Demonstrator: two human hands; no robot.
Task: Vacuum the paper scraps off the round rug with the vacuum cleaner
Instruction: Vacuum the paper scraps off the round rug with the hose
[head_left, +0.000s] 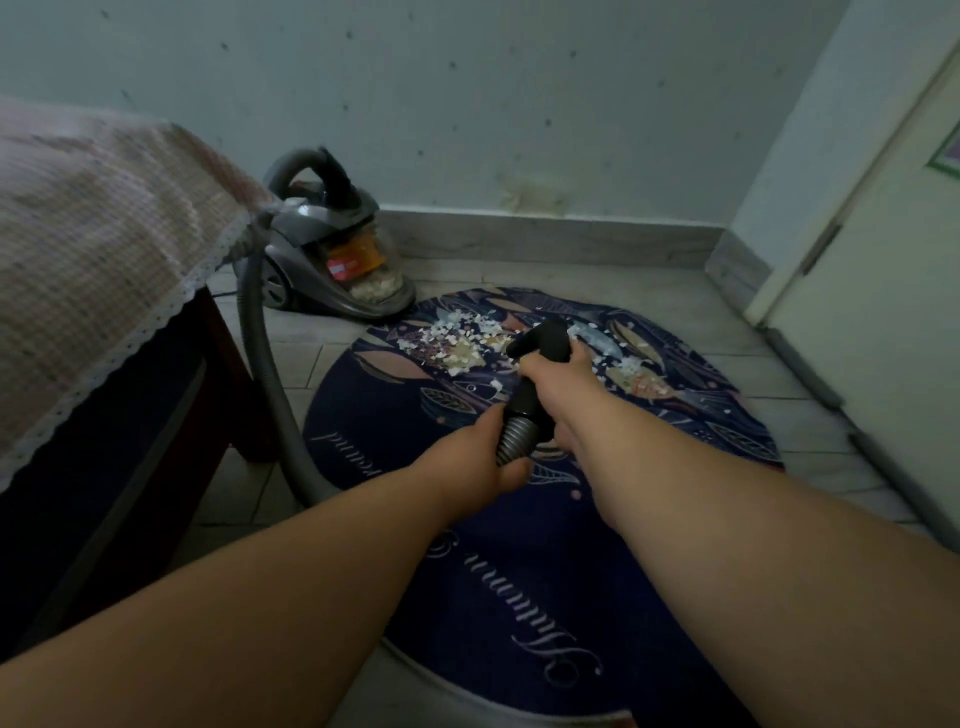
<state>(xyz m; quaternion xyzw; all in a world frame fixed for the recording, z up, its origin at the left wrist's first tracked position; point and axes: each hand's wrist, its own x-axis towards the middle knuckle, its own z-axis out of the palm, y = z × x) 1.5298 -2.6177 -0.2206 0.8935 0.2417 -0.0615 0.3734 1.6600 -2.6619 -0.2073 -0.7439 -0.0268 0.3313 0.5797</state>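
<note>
Ribbed hose is gripped by left hand. Black nozzle is clasped by right hand above paper scraps.

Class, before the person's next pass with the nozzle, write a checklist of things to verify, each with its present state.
1. The right hand grips the black nozzle: ok.
2. The left hand holds the hose behind it: ok.
3. The nozzle's mouth near the paper scraps: cannot tell, hidden.
4. The round rug free of scraps: not ok, a pile lies on it.
5. The hose reaches the vacuum cleaner without visible kink: ok.
6. The vacuum cleaner switched on: cannot tell.
</note>
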